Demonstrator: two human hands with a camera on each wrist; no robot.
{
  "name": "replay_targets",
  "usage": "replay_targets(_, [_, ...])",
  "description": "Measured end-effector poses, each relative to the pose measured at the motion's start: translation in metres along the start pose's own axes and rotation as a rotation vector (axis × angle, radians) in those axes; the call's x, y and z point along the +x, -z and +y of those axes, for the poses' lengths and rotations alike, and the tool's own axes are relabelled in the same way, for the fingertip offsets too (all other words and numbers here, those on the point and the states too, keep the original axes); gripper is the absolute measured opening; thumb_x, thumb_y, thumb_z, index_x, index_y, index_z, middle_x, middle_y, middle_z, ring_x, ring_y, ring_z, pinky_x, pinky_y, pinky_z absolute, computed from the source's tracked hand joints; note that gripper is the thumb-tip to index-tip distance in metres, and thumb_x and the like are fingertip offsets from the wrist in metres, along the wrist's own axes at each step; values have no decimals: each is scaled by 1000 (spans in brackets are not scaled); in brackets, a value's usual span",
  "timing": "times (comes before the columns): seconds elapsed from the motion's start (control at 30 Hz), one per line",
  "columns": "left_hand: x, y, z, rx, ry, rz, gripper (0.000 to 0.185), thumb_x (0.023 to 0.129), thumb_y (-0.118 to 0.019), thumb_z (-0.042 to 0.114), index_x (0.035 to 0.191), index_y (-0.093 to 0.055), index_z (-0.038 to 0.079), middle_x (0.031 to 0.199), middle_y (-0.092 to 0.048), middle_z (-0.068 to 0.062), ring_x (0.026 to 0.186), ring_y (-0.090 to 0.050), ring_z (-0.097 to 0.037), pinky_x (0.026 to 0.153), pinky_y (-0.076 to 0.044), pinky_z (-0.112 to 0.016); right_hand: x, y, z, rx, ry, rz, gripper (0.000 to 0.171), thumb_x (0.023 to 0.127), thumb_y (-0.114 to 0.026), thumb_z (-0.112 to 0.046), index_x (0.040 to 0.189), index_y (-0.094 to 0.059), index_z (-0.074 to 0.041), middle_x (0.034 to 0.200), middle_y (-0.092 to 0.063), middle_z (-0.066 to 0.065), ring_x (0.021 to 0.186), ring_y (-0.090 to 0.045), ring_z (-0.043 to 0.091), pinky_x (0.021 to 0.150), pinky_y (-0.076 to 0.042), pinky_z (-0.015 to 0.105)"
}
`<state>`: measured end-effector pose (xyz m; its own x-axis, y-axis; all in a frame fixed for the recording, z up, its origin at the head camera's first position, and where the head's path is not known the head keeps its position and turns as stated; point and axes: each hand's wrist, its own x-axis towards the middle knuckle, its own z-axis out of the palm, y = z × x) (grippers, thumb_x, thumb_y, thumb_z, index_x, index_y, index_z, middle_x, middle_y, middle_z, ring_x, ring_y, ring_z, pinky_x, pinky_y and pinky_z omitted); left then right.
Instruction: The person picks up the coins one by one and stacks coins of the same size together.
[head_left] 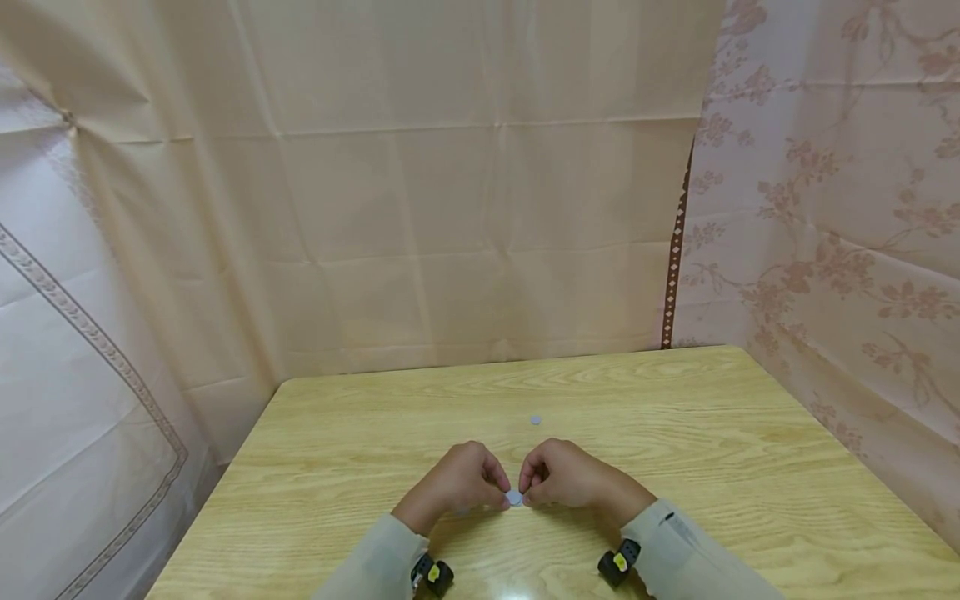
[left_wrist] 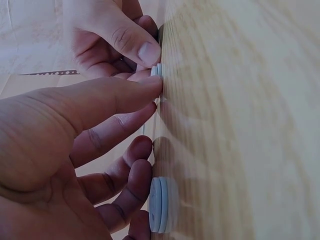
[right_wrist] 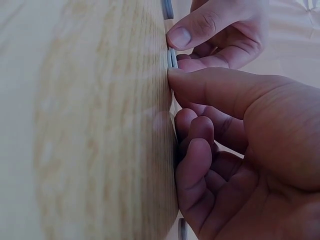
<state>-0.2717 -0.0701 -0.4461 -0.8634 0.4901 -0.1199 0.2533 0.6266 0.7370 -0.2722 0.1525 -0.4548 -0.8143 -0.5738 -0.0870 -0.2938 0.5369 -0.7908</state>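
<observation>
Both hands meet low over the table around one small pale blue disc (head_left: 513,497), which looks layered from the side in the left wrist view. My left hand (head_left: 470,478) pinches its left edge with thumb and fingertips. From the opposite side, my right hand (head_left: 567,474) grips the right edge with its thumb (right_wrist: 200,82) and fingers. A second layered disc (left_wrist: 159,205) lies on the table beside the left hand's curled lower fingers. Farther back, beyond the hands, rests a third disc (head_left: 536,421).
The wood-grain table (head_left: 360,425) has rounded far corners. A beige curtain (head_left: 450,208) hangs behind it, with a floral curtain (head_left: 847,233) on the right and a white cloth (head_left: 67,375) on the left. Black wrist cameras (head_left: 432,575) sit at both cuffs.
</observation>
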Motion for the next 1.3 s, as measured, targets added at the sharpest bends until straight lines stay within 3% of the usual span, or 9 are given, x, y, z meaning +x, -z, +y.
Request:
replay_targets(0.77, [1, -1, -2, 14, -43, -11, 11, 79, -88, 8, 79, -78, 12, 72, -73, 5, 63, -57, -10, 58, -48, -25, 2, 1, 2, -19, 8, 1, 11, 88, -81, -9, 86, -73, -15, 75, -64, -4, 68, -54, 10, 58, -44, 23])
replay_targets(1.07, [2, -1, -1, 45, -60, -15, 12, 80, -89, 12, 84, -79, 17, 76, -70, 8, 67, -52, -9, 62, -44, -25, 0, 1, 1, -23, 22, -1, 11, 88, -80, -8, 86, -73, -15, 77, -65, -3, 68, -54, 9, 60, -45, 22])
replay_targets(1.3, [2, -1, -2, 44, -43, -17, 14, 79, -90, 16, 88, -80, 20, 86, -70, 9, 77, -57, -10, 69, -49, -30, 0, 2, -1, -2, 17, -15, 10, 88, -80, -7, 87, -73, -14, 77, -66, -3, 68, -54, 8, 60, -45, 22])
